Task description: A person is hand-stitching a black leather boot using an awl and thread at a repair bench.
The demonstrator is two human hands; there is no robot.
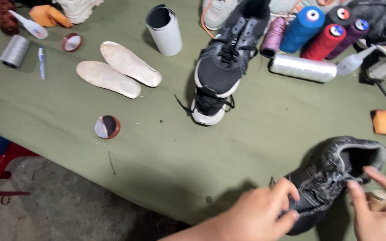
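Both hands, left hand [258, 214] and right hand [378, 207], pinch the soft, light dark grey knit sneaker [331, 178] at its limp collar on the olive cloth table [157, 151], where grip seems best.

Both hands, left hand [258, 216] and right hand [378, 209], on a grey knit shoe [331, 176], perhaps pinching its collar.
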